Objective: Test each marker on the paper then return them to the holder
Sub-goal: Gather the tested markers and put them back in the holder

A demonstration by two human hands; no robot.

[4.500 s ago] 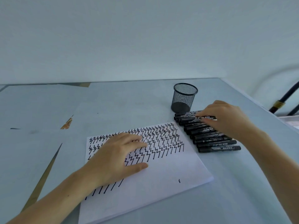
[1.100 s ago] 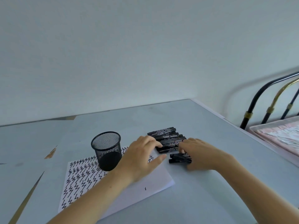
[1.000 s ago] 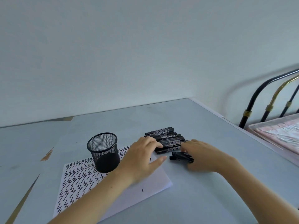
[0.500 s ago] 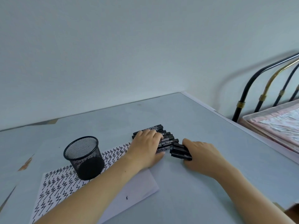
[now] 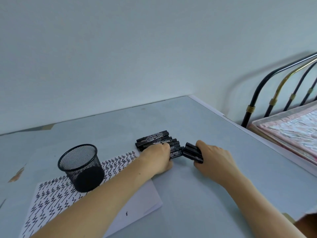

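Note:
Several black markers [image 5: 155,140] lie bunched side by side on the grey table [image 5: 205,194]. My left hand [image 5: 157,158] lies over the near end of this bunch, its fingers curled round the markers. My right hand [image 5: 214,160] grips a small bundle of markers [image 5: 193,152] just right of the bunch. A black mesh holder [image 5: 80,166] stands upright on the white paper [image 5: 56,198], which is covered with black zigzag lines. The holder looks empty.
The table's right edge [image 5: 257,136] runs diagonally, with a metal bed frame [image 5: 274,93] and a pink patterned mattress [image 5: 291,127] beyond it. A plain wall stands behind the table. Worn patches [image 5: 16,174] mark the table at the left.
The holder has been moved from beside the markers onto the paper. Both hands have gathered the spread-out row into a bunch, and my right hand has closed round a few markers.

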